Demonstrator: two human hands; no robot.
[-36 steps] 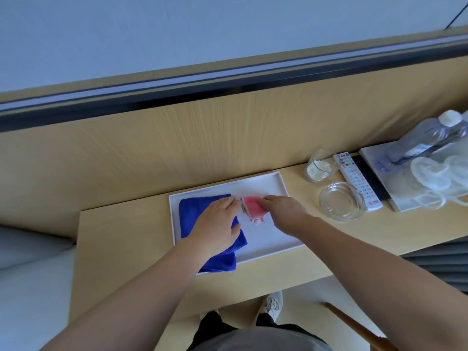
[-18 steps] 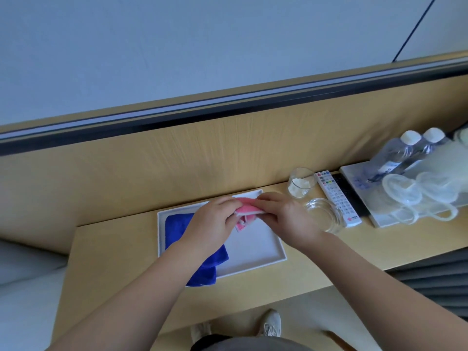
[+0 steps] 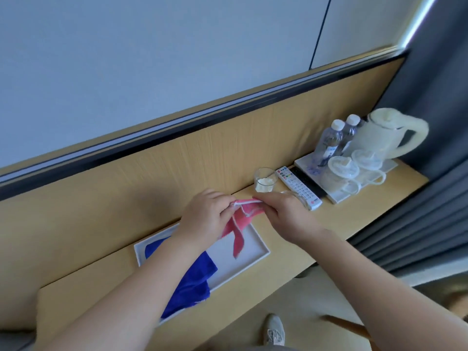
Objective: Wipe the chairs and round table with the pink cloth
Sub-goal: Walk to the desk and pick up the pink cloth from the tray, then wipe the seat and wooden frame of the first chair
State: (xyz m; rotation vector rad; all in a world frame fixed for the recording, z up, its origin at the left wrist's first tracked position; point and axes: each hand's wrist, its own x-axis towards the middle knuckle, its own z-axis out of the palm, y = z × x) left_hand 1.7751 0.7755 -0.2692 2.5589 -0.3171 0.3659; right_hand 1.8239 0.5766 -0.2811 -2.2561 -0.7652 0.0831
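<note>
The pink cloth (image 3: 240,224) hangs above the white tray (image 3: 255,257), stretched at its top edge between both hands. My left hand (image 3: 206,219) pinches its left corner and my right hand (image 3: 281,214) pinches its right corner. A strip of the cloth dangles down over the tray. No chair or round table shows clearly in this view.
A blue cloth (image 3: 190,277) lies on the tray's left part, on a long wooden shelf (image 3: 336,219). To the right stand a small glass (image 3: 264,179), a white remote (image 3: 298,186), two water bottles (image 3: 331,140), a white kettle (image 3: 387,134) and wrapped cups (image 3: 342,173). Grey curtains (image 3: 430,198) hang at right.
Both hands have lifted the pink cloth off the tray and pulled it partly open, so it now hangs between them. The camera has tilted up and to the right.
</note>
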